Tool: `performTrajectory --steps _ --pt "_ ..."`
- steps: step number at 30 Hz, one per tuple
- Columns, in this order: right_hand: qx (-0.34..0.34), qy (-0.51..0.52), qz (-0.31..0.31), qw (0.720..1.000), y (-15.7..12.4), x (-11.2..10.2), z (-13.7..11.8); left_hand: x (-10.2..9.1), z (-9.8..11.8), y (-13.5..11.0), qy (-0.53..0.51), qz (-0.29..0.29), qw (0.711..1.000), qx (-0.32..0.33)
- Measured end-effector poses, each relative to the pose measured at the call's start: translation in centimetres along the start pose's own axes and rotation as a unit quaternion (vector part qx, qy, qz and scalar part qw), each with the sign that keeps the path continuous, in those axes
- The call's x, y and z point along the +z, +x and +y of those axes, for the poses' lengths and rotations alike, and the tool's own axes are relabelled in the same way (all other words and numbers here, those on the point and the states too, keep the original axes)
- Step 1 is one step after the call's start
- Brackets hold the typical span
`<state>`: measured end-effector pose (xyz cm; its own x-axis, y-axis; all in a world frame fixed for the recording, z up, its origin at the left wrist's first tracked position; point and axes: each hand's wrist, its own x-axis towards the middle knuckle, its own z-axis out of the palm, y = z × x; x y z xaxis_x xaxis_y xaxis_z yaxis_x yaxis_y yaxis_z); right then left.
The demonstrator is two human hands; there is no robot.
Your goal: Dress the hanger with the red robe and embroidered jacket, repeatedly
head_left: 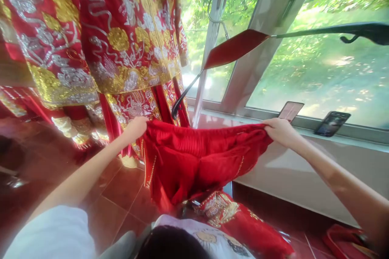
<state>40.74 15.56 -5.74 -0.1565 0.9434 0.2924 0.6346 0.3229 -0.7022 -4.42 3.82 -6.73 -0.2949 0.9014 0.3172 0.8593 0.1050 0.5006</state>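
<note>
A red skirt-like garment (194,158) with a gathered waistband and gold bead trim is stretched out in front of me. My left hand (137,128) is closed on one end of the waistband, and my right hand (278,130) grips the other end. Just above the waistband hangs a clothes hanger (237,48) with black arms and a broad red middle; its metal hook is at the top. Another red embroidered garment (243,218) lies below, over or beside my lap.
Red garments (130,36) with gold and silver embroidery hang at the left. Two phones, one pale (291,111) and one dark (332,124), lean on the windowsill (364,143). A red item (343,240) sits at the lower right on the tiled floor (118,198).
</note>
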Motion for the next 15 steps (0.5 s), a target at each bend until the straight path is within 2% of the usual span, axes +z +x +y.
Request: performTrajectory --steps 2,4,6,8,9,10,11,12,14,15 --pt "-0.02 -0.09 0.02 0.996 -0.6 -1.0 -0.7 -0.4 0.4 -0.8 0.011 0.022 1.0 0.0" --pt "-0.047 -0.188 0.073 0.978 -1.1 -2.2 -1.4 -1.9 0.7 -1.5 0.05 0.078 0.996 0.014" --pt "-0.04 -0.205 0.108 0.972 -1.4 -2.7 -1.6 -3.4 0.4 -2.3 0.068 0.137 0.988 0.001" --pt "0.028 -0.064 0.093 0.993 -1.6 -2.2 -1.2 -4.0 -0.5 -3.2 0.02 0.138 0.989 -0.05" --pt "0.076 0.036 0.071 0.994 -1.6 -1.6 -1.0 -3.7 -1.0 -3.7 -0.027 0.115 0.989 -0.085" --pt "0.124 0.138 0.047 0.982 -1.5 -1.0 -0.8 -3.1 -1.6 -4.1 -0.105 0.083 0.982 -0.134" --pt "0.164 0.226 0.025 0.96 -1.3 -0.3 -0.8 -2.3 -2.1 -4.5 -0.2 0.051 0.96 -0.19" --pt "0.196 0.291 0.004 0.937 -0.9 0.3 -1.0 -1.3 -2.5 -4.7 -0.295 0.028 0.922 -0.247" --pt "0.23 0.364 -0.038 0.902 0.3 1.4 -1.9 0.5 -3.0 -4.9 -0.451 0.012 0.826 -0.338" --pt "0.236 0.385 -0.06 0.89 1.1 1.8 -2.5 1.1 -3.0 -4.8 -0.494 0.016 0.79 -0.363"
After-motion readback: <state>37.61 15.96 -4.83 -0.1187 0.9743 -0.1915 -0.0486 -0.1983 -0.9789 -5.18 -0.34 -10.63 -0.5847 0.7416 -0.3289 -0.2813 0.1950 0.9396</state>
